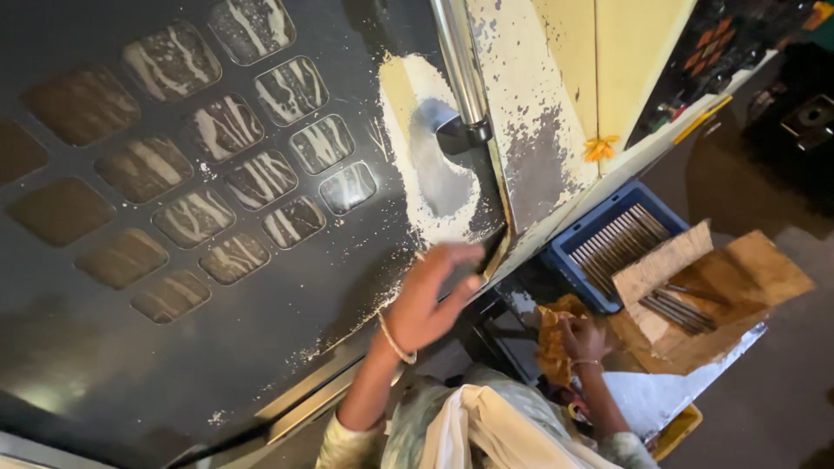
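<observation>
The left hand [434, 291] lies flat against the dark door [261, 287], fingers stretched toward two o'clock and gripping nothing, their tips at the door's right edge. A thin bangle [395, 343] circles that wrist. Around the hand the door's surface is speckled with white residue, and at twelve o'clock from the fingers a large white patch [430, 165] spreads up the door, rubbed grey in its middle. The base of a metal handle [460, 69] meets the door beside that patch and runs up out of view. At nine to eleven o'clock from the hand sit rows of square glass panes [261, 178], some streaked white.

The right hand [584, 337] is lower, at four o'clock from the left, fingers curled shut on a crumpled yellow rag [552, 334], which hangs just left of the palm.

At one o'clock from the right hand stands a blue crate [569, 252] holding metal rods [618, 239]. Beside it, at two o'clock, lies torn cardboard [738, 278] with more rods on it. A white cloth [486, 430] drapes over the person's front at the bottom of the view. An orange flower [599, 148] sits on the pale panel [625, 52] at the upper right.
</observation>
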